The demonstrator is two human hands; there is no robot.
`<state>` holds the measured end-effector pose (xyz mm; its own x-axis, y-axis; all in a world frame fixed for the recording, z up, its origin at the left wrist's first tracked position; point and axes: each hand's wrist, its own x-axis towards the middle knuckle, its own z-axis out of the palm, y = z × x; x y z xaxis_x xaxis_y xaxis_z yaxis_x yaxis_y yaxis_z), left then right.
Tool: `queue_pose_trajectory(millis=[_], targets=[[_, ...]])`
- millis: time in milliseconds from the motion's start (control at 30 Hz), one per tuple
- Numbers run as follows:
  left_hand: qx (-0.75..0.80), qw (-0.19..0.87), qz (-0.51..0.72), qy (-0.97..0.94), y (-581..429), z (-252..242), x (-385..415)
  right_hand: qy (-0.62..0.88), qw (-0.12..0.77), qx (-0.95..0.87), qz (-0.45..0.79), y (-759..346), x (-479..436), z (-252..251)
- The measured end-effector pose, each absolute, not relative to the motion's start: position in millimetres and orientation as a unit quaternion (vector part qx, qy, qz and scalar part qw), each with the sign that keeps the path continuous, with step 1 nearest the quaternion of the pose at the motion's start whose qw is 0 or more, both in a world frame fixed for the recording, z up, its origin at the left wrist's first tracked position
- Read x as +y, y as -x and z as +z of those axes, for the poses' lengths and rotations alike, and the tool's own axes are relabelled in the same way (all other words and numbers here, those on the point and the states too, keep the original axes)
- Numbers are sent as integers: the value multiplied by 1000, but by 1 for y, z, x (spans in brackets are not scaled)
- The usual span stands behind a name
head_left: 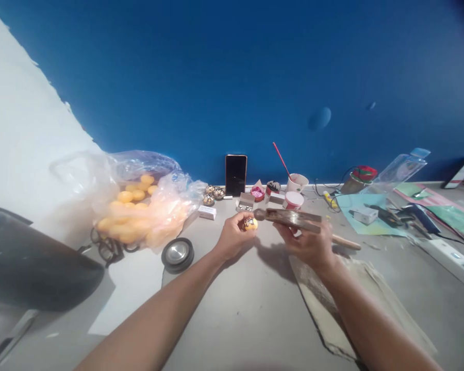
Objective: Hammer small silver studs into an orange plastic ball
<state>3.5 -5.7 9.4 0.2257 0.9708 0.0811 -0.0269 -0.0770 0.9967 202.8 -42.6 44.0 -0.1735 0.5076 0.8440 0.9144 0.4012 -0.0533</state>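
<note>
Between the fingertips of my left hand is a small yellow ball, with shiny metallic bits on its top. My right hand grips a claw hammer close under its head. The hammer's round face is just right of the ball, apparently a small gap away, and its wooden handle sticks out to the right past my hand. Behind my left hand stands a small open box with shiny pieces in it. Several balls covered in metallic bits sit farther back.
A clear plastic bag of yellow balls lies left, near a round black-rimmed metal disc. A phone leans on the blue wall. Paper cups stand right of it. A folded cloth lies under my right forearm; a power strip is far right.
</note>
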Motion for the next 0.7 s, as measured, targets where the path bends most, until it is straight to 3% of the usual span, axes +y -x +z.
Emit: queue_pose_trajectory(millis=[167,333,467,700], targets=[[427,519,469,-573,-4,9,-6,477,373,-761,-233,-204,-41,43],[423,517,455,-589,-4,8,-6,487,412,-726,-258,-205,-41,45],[422,525,461,-577,-5,9,-7,469,367,-770,-227,-204,-41,45],[413,515,464,-591,-4,9,-6,484,382,-751,-235,-205,-42,47]])
